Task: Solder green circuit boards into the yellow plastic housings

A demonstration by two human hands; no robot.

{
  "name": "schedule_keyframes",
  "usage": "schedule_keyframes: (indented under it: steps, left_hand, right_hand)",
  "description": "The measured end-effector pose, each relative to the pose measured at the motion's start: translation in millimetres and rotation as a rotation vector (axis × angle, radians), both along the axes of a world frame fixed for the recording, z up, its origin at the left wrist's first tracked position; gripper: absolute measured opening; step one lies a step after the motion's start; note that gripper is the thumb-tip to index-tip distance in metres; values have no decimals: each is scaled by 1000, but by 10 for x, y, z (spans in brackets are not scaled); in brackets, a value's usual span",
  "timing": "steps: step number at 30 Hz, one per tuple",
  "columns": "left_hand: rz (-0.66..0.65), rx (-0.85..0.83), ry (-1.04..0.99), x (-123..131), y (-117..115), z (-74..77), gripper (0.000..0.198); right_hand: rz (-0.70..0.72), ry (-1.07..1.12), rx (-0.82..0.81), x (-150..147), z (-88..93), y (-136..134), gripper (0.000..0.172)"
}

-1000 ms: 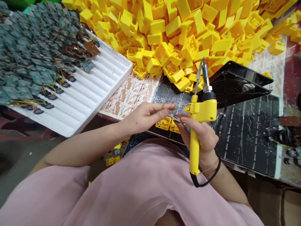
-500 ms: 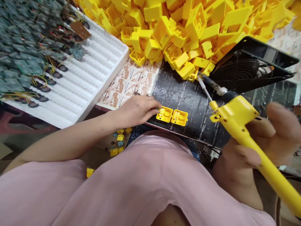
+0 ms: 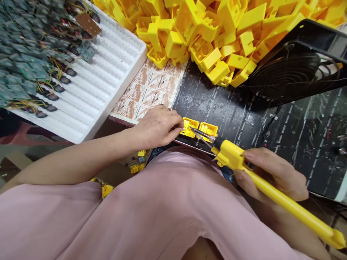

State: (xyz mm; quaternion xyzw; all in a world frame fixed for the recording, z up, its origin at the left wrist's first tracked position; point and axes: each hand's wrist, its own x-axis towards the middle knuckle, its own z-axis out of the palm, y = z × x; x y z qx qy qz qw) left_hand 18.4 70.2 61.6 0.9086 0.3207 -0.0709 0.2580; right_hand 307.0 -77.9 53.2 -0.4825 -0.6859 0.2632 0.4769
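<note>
My left hand rests at the table's front edge, thumb and fingertips closed on the left side of a small open yellow plastic case. Joined to its right is a second open half. A small shiny part by my fingertips is too small to make out. My right hand grips a yellow soldering iron, gun-shaped with a long yellow handle. Its dark tip and the thin metal tube beside it reach into the left half, near my left fingertips. Whether the tip touches anything I cannot tell.
Yellow plastic cases lie heaped at the back. A black fan stands at the back right. On the left, a white foam tray carries green circuit boards with wires and round black parts. Dropped pieces lie below the table edge.
The soldering iron has swung left and down from near the heap to the left case half, my right hand with it. My left hand stays at the case. The view has shifted slightly.
</note>
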Motion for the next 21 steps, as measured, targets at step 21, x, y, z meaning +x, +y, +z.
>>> schedule_keyframes:
  steps: [21]
  left_hand:
    - [-199, 129, 251, 135, 129, 176, 31]
  right_hand:
    - [-2, -47, 4, -32, 6, 24, 28]
